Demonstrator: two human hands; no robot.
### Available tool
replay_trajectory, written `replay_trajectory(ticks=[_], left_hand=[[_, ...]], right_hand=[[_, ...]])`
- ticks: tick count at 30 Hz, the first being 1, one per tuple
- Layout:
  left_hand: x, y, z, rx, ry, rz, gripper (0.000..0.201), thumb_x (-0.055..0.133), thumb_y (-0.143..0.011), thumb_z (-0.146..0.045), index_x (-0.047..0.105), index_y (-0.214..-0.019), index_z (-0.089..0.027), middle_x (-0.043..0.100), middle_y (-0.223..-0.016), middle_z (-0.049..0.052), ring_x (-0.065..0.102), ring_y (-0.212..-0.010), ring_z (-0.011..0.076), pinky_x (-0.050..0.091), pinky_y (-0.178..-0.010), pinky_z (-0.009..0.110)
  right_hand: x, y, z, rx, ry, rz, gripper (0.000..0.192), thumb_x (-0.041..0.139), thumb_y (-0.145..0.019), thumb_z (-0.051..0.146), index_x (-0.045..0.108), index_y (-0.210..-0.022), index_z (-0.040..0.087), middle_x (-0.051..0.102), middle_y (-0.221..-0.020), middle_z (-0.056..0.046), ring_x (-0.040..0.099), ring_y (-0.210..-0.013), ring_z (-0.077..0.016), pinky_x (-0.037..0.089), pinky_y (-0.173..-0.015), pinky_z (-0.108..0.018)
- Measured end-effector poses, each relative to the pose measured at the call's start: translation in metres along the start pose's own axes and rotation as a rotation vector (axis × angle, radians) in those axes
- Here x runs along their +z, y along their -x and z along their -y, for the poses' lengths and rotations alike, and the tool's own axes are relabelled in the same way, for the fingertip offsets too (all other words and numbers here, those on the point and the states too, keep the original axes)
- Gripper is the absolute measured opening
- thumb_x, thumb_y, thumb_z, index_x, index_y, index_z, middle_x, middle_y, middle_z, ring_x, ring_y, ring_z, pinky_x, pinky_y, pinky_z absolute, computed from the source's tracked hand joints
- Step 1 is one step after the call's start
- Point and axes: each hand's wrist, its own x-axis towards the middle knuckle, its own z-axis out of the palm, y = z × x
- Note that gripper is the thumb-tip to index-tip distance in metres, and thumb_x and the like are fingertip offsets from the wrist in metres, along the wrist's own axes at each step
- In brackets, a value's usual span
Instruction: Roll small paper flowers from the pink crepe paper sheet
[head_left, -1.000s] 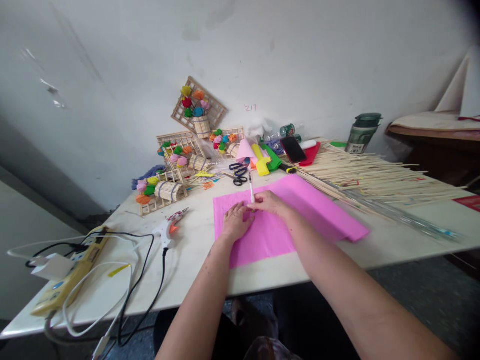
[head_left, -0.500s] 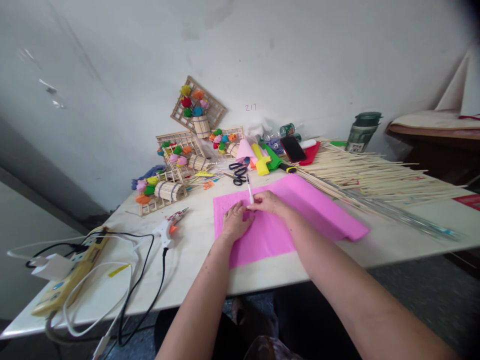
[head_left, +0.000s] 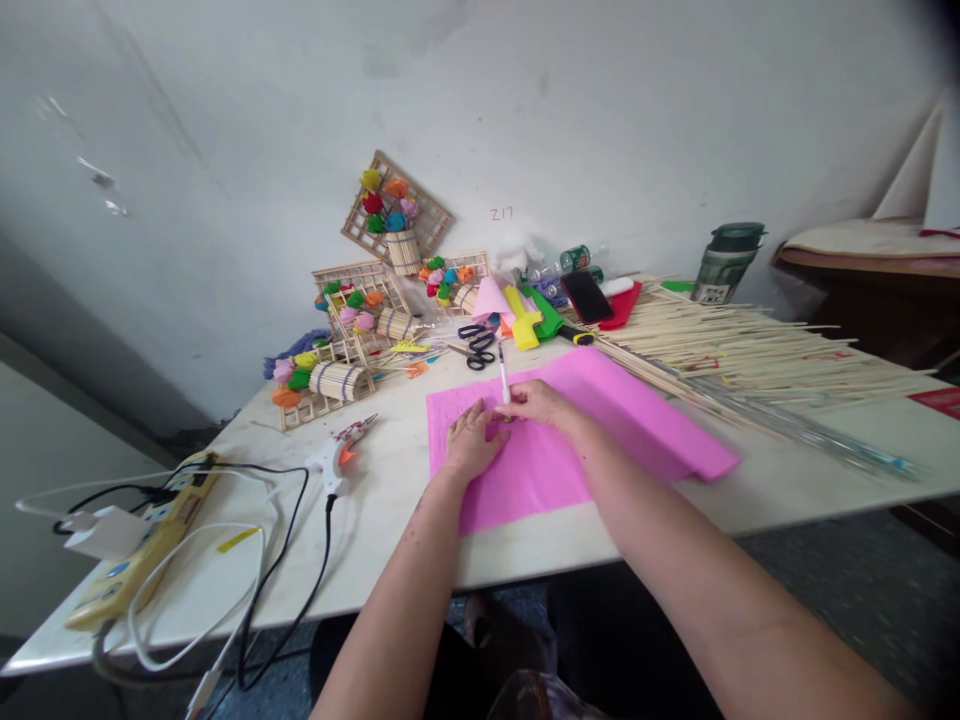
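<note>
A sheet of pink crepe paper [head_left: 540, 490] lies on the table in front of me, its right part folded or rolled over. My right hand [head_left: 541, 408] grips a white pen [head_left: 505, 378], which stands nearly upright over the paper. Flat on the paper, my left hand [head_left: 472, 442] rests with its fingers stretched out just left of the pen's lower end. A small dark round thing shows under the pen between my hands; its kind is hard to make out. Scissors [head_left: 478, 355] with dark handles lie beyond the paper's far edge.
A glue gun [head_left: 334, 460] and a power strip [head_left: 142, 550] with looping cables lie at left. Stick frames with paper flowers [head_left: 341, 380] stand behind. Bamboo sticks [head_left: 750, 350], a phone [head_left: 586, 298] and a green bottle [head_left: 726, 262] are at right.
The pen's upper end has tipped slightly to the right, and my right hand has shifted a little with it. My left hand stays in place on the paper.
</note>
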Motion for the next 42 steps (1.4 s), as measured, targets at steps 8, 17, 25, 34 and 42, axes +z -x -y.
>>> replay_trajectory(ticks=[8, 17, 25, 34, 42], left_hand=[[-0.001, 0.0, 0.0, -0.003, -0.002, 0.002, 0.042, 0.048, -0.077, -0.043, 0.05, -0.116, -0.026, 0.028, -0.141, 0.005, 0.026, -0.127, 0.0226, 0.02, -0.103, 0.04], [0.001, -0.001, 0.001, 0.007, 0.001, -0.006, 0.041, 0.049, -0.077, -0.044, 0.051, -0.114, -0.027, 0.028, -0.141, 0.004, 0.027, -0.127, 0.0234, 0.021, -0.102, 0.042], [0.0, 0.0, 0.0, 0.011, 0.041, -0.009, 0.036, 0.05, -0.076, -0.043, 0.053, -0.111, -0.032, 0.029, -0.14, 0.003, 0.026, -0.127, 0.0238, 0.02, -0.102, 0.044], [0.001, -0.001, 0.002, 0.012, 0.03, -0.014, 0.037, 0.05, -0.076, -0.044, 0.053, -0.111, -0.031, 0.029, -0.14, 0.002, 0.026, -0.127, 0.0234, 0.02, -0.102, 0.044], [0.003, -0.001, 0.003, 0.02, 0.041, -0.032, 0.038, 0.05, -0.076, -0.045, 0.053, -0.111, -0.031, 0.031, -0.139, 0.005, 0.028, -0.126, 0.0234, 0.021, -0.101, 0.044]], right_hand=[[0.001, -0.001, -0.002, -0.02, -0.007, -0.008, 0.035, 0.061, -0.064, 0.048, 0.066, -0.075, 0.015, 0.067, -0.068, -0.003, 0.06, -0.064, -0.0145, 0.042, -0.053, -0.02], [0.002, -0.001, -0.004, 0.003, -0.043, 0.011, 0.029, 0.061, -0.067, 0.04, 0.066, -0.077, 0.013, 0.067, -0.068, -0.003, 0.06, -0.063, -0.0143, 0.044, -0.053, -0.02], [-0.006, 0.003, 0.011, 0.043, -0.038, 0.029, 0.012, 0.058, -0.067, 0.02, 0.066, -0.073, 0.013, 0.068, -0.07, -0.003, 0.062, -0.067, -0.0148, 0.047, -0.061, -0.021], [-0.005, 0.004, 0.013, 0.055, 0.047, 0.006, 0.012, 0.06, -0.066, 0.023, 0.066, -0.073, 0.015, 0.068, -0.071, -0.002, 0.061, -0.068, -0.0148, 0.046, -0.064, -0.021], [-0.006, 0.004, 0.01, -0.018, -0.002, 0.045, 0.014, 0.059, -0.067, 0.025, 0.065, -0.072, 0.013, 0.066, -0.07, -0.003, 0.06, -0.066, -0.0142, 0.046, -0.063, -0.022]])
